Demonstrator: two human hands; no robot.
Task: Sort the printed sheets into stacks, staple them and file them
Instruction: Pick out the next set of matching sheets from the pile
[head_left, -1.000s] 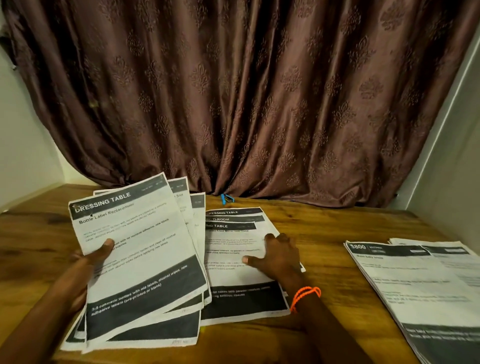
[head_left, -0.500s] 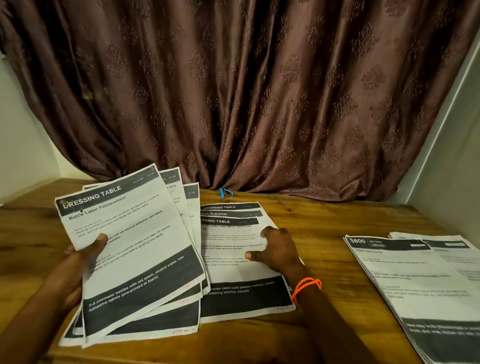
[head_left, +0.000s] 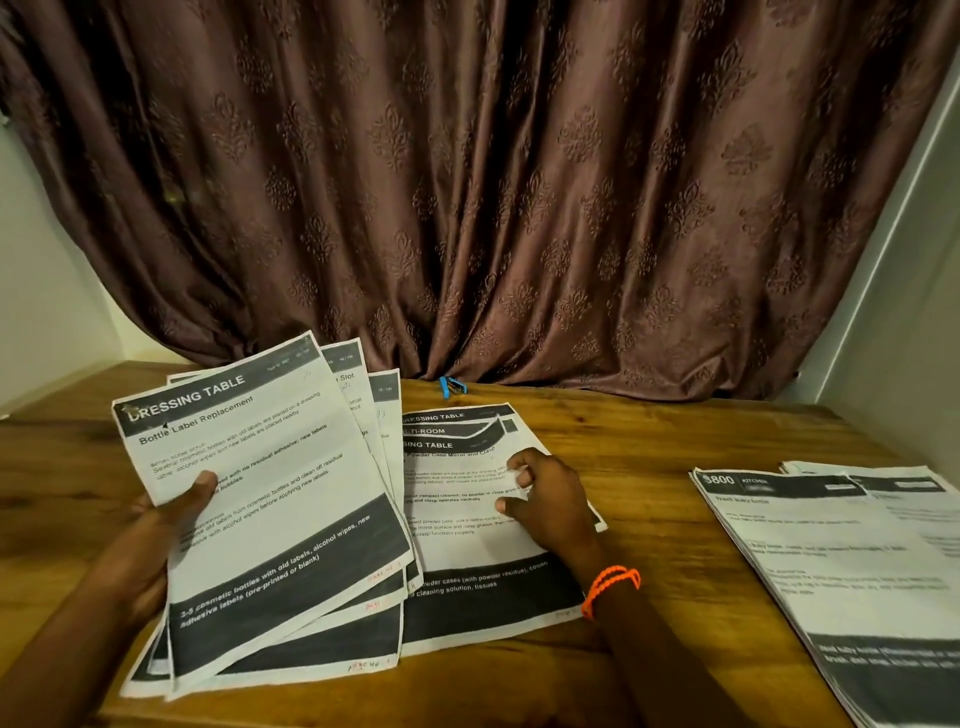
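Four or so fanned sheets (head_left: 260, 499), thin white paper with dark header and footer bands, sit in the left hand (head_left: 150, 540), thumb curled over the top page, fingers hidden beneath. Right hand (head_left: 550, 504), orange cord bracelet (head_left: 610, 587) at wrist, rests on a flat pile (head_left: 467, 551) mid-table, fingers bent, fingertips pressing the top sheet. Two more overlapping piles (head_left: 841, 571) lie at right. Small blue stapler (head_left: 451, 386) sits by the brown patterned curtain (head_left: 493, 182). Wooden table (head_left: 649, 457), grainy.
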